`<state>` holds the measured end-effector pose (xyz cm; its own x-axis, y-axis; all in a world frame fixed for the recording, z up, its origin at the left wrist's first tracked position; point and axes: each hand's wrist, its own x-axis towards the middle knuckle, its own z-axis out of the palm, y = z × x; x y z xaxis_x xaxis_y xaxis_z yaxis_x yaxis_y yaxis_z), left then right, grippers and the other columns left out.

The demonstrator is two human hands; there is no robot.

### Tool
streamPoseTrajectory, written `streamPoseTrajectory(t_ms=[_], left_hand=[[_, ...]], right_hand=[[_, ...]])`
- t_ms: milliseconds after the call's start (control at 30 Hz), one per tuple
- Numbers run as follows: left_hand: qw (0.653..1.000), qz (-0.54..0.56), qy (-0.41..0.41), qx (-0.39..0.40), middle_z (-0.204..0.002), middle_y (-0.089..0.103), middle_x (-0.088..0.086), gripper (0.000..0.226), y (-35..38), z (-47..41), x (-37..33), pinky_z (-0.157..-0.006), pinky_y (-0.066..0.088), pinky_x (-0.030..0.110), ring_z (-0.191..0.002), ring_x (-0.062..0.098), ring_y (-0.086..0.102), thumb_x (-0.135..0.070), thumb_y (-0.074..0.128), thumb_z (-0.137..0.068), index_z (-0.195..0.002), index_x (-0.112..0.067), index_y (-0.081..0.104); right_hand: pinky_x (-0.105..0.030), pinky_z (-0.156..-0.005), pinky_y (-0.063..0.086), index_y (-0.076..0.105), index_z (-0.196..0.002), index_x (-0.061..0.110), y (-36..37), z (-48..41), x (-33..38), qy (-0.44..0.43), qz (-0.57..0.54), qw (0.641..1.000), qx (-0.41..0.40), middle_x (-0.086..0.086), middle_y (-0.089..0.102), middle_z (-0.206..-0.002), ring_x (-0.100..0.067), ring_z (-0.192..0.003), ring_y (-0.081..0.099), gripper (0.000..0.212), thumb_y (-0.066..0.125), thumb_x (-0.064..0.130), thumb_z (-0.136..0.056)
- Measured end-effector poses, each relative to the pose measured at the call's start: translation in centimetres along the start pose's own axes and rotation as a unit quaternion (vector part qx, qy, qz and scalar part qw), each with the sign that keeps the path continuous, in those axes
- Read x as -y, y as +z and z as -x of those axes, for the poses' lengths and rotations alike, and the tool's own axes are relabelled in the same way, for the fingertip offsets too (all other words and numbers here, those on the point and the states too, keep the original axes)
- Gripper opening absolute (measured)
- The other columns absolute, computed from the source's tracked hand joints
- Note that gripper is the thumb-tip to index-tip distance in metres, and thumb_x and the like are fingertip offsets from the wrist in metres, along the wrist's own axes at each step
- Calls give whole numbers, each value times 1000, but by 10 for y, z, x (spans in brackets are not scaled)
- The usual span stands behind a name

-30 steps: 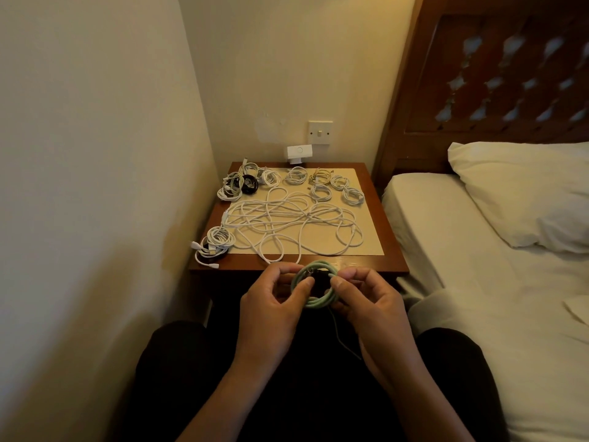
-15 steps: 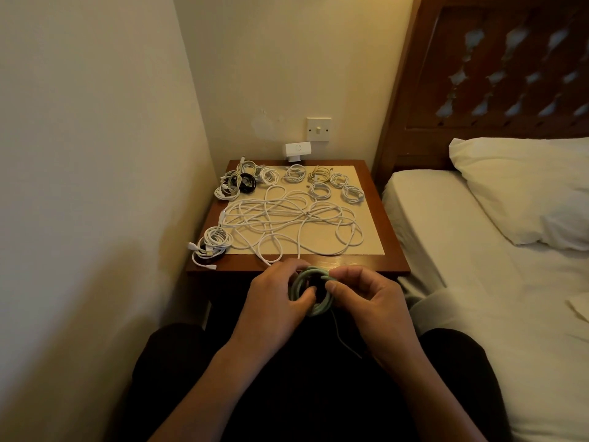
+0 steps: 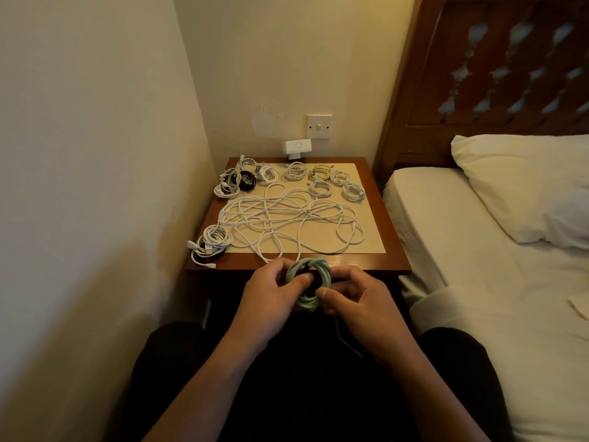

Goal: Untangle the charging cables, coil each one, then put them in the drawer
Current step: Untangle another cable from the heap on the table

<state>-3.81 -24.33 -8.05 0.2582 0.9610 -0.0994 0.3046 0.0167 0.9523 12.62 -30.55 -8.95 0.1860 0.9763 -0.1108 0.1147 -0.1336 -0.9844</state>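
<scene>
We hold the pale green coiled cable (image 3: 306,303) in the lower middle of the frame, in the air above our dark-clothed lap (image 3: 287,378) and just in front of the bedside table's front edge (image 3: 376,267). The coil stands as a small ring facing us. Our left hand (image 3: 271,291) grips its left side, thumb laid across the ring's opening and fingers curled behind. Our right hand (image 3: 360,298) pinches its lower right side, thumb on the front and fingers bent round the back. A thin loose tail (image 3: 342,338) hangs from the coil below the right hand.

Beyond the hands, the tangled white cable (image 3: 293,218) sprawls over most of the beige mat (image 3: 371,245), with one loop reaching the mat's front edge close to our left fingers. Bare mat shows along the front right corner. A white cable bundle (image 3: 212,244) sits on the table's front left corner, its plugs overhanging the rim. Along the back of the table lie small white coils (image 3: 293,170), with a black coil (image 3: 247,181) among those at the back left.

The wall (image 3: 95,154) closes in tight on the table's left side, and the mattress (image 3: 478,250) stands just beside its right side. On the back wall we see a light switch (image 3: 319,126) above a white plug adapter (image 3: 298,146).
</scene>
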Motion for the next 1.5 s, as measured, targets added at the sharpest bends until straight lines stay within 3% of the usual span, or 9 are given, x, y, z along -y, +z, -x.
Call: streamPoseTrajectory(t_ms=[100, 267, 367, 500, 600, 933, 1267, 1367, 1500], left_hand=[[985, 145, -82, 35, -93, 77, 7, 13, 3, 4, -2, -85, 58, 38, -93, 26, 74, -15, 71, -94, -105, -11, 75], [933, 302, -163, 111, -88, 70, 6, 16, 2, 9, -3, -73, 47, 29, -82, 15, 65, -13, 63, -95, -106, -3, 70], [923, 321, -169, 130, -87, 68, 6, 24, -1, 9, 0, -71, 44, 27, -81, 15, 63, -14, 64, -92, -111, -1, 69], [914, 344, -170, 134, -89, 69, 8, 30, -2, 10, 7, -68, 50, 24, -81, 14, 66, -17, 67, -85, -111, -3, 70], [908, 360, -160, 141, -89, 68, 9, 25, 1, 12, 12, -73, 46, 28, -82, 16, 64, -18, 69, -83, -104, -5, 71], [870, 432, -145, 187, -92, 68, 9, 25, -1, 12, 18, -73, 54, 27, -85, 16, 67, -13, 74, -85, -108, -5, 72], [942, 293, -122, 110, -117, 74, 20, 34, -16, -19, 17, -73, 54, 23, -101, 23, 69, -9, 69, -88, -121, -3, 69], [954, 265, -110, 84, -115, 74, 19, 30, -27, -34, 16, -71, 55, 22, -98, 22, 70, -3, 67, -91, -121, -2, 68], [968, 230, -98, 23, -105, 78, 12, 28, -50, -61, 16, -66, 57, 20, -94, 21, 74, -2, 69, -91, -119, -5, 65]], right_hand=[[-26, -74, 58, 71, -112, 28, 2, 3, -1, 4, 11, 999, -42, 4, 79, -93, -9, -83, 75, 20, 74, 21, -94], [-22, -66, 55, 74, -104, 25, 5, 0, -3, 28, -20, 996, -76, 2, 79, -88, -10, -76, 74, 13, 68, 18, -95], [-25, -65, 56, 75, -104, 18, 7, 0, -4, 50, -70, 994, -69, -4, 78, -87, -13, -72, 70, 11, 67, 15, -96], [-38, -81, 59, 73, -109, 13, 4, -2, -5, 91, -124, 988, -13, -12, 78, -97, -26, -88, 74, 14, 68, 18, -97], [-36, -79, 59, 71, -109, 9, 4, -5, -5, 92, -136, 986, -10, -10, 78, -93, -24, -85, 74, 14, 68, 13, -96], [-35, -75, 60, 72, -101, 19, 1, -17, -5, 18, -25, 997, -64, -5, 78, -90, -23, -85, 76, 10, 75, 17, -91], [-29, -78, 57, 67, -113, 20, -3, -47, 0, 9, -4, 999, 40, -3, 79, -101, -17, -96, 76, 17, 71, 19, -96], [-30, -79, 59, 68, -114, 22, 0, -62, 7, 2, -12, 999, 52, -2, 78, -104, -16, -97, 75, 17, 70, 23, -97], [-37, -84, 61, 69, -113, 30, -4, -102, 15, -29, 94, 995, 23, 4, 75, -101, -14, -93, 72, 15, 69, 31, -98]])
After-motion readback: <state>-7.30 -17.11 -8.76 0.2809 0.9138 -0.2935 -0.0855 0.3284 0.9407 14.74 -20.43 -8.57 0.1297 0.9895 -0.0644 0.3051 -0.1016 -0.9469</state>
